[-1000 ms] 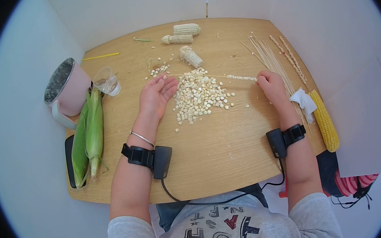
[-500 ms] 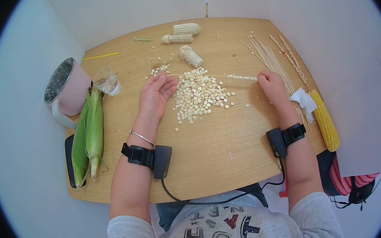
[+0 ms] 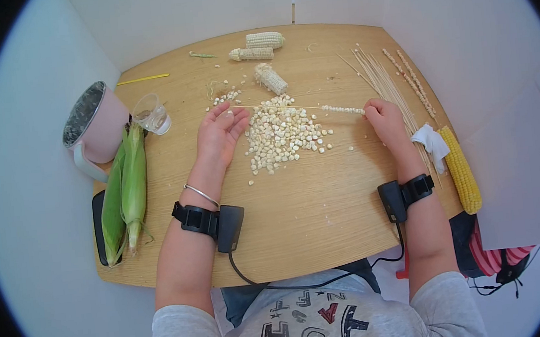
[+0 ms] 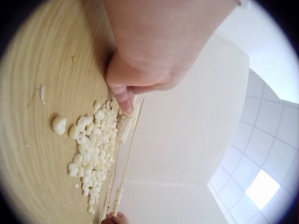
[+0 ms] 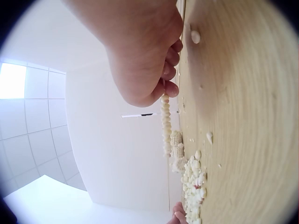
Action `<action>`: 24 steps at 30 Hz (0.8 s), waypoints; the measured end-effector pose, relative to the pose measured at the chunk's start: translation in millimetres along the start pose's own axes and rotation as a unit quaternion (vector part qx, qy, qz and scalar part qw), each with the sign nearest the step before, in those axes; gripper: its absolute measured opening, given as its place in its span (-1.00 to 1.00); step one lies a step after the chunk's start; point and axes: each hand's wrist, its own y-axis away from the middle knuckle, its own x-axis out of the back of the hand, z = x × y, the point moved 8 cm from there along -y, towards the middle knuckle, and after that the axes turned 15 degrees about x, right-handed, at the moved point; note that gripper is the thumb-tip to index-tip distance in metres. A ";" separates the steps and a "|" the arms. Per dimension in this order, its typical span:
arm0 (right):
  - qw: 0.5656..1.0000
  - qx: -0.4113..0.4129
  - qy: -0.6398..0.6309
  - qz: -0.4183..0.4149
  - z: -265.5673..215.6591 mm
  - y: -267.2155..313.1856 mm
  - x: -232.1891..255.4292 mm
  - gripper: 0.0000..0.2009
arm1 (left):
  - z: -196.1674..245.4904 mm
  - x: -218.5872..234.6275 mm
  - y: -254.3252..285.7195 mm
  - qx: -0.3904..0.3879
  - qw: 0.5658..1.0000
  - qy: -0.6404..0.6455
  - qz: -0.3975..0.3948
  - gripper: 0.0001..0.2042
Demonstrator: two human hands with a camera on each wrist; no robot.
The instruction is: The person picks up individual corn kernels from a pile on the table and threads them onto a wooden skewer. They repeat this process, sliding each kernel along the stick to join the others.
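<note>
My right hand (image 3: 385, 120) pinches one end of a thin wooden skewer (image 3: 303, 107). A row of white corn kernels (image 3: 342, 110) is threaded on it, right beside the fingers; the right wrist view shows this threaded row (image 5: 166, 126) close up. The skewer's bare length points left, its tip reaching my left hand (image 3: 220, 134). Between the left thumb and fingertips sits a small pale kernel (image 3: 230, 112), mostly hidden by the fingers in the left wrist view. Beneath the skewer, a pile of loose white kernels (image 3: 280, 135) lies on the wooden table (image 3: 301, 217).
Stripped cobs (image 3: 271, 79) lie behind the pile. Bare skewers (image 3: 385, 82), two kernel-threaded skewers (image 3: 415, 86), a white tissue (image 3: 432, 143) and a yellow corn cob (image 3: 460, 173) are at right. At left are husked green corn (image 3: 133, 181), a plastic cup (image 3: 153, 115) and a pink pot (image 3: 99, 120).
My left hand has shifted very slightly left, its fingers a little more spread. The right hand and the skewer stay almost in place.
</note>
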 end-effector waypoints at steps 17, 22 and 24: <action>0.999 -0.008 0.029 -0.014 6.1 0.7 -2.6 -0.78 | -0.5 5.5 -6.5 0.010 1.000 0.010 -0.016 -0.78; 0.999 -0.010 0.035 -0.019 3.1 1.2 -1.6 -0.78 | 0.3 5.4 -7.5 -0.016 1.000 -0.020 -0.017 -0.80; 0.999 -0.010 0.037 -0.024 3.8 0.7 -1.6 -0.78 | 0.3 5.0 -6.4 -0.018 0.999 -0.024 -0.016 -0.81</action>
